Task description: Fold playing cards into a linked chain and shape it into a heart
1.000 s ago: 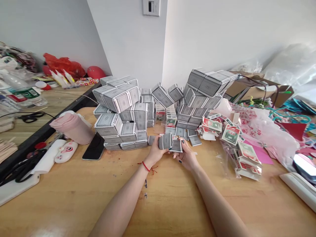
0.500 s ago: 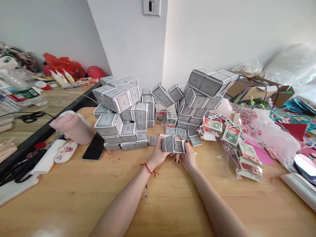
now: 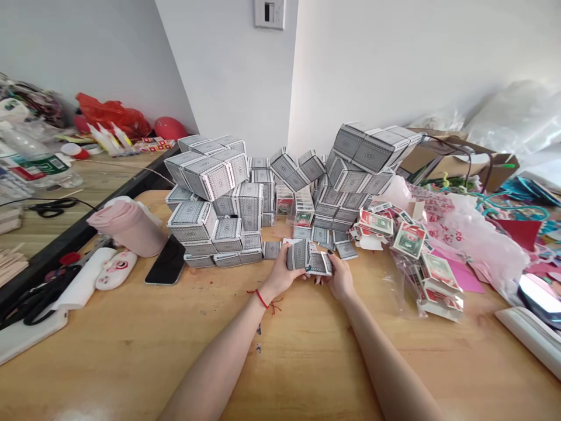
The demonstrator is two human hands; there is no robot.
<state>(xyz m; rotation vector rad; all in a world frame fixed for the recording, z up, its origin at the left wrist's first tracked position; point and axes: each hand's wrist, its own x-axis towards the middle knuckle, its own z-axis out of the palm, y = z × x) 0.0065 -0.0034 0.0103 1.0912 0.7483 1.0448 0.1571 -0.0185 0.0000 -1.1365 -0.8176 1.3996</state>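
Observation:
Between my hands is a small block of folded playing cards (image 3: 299,255) with grey patterned backs. My left hand (image 3: 283,270) is closed on its left side, a red string bracelet at the wrist. My right hand (image 3: 340,278) pinches a card (image 3: 320,263) at the block's right side, which slants away from the rest. A white card face with red marks shows between the two parts. Just beyond lie loose playing cards (image 3: 322,235) on the table, and one card (image 3: 272,250) lies left of my left hand. The fingers beneath the block are partly hidden.
Stacked card cubes rise at the left (image 3: 208,175) and right (image 3: 368,152). Several torn card boxes (image 3: 409,238) lie to the right beside a plastic bag (image 3: 477,228). On the left are a phone (image 3: 165,263), a pink roll (image 3: 127,227) and black scissors (image 3: 48,295).
My right hand has shifted slightly right and turned. The card at the block's right side now slants more, and more of the white card face shows. My left hand has barely moved.

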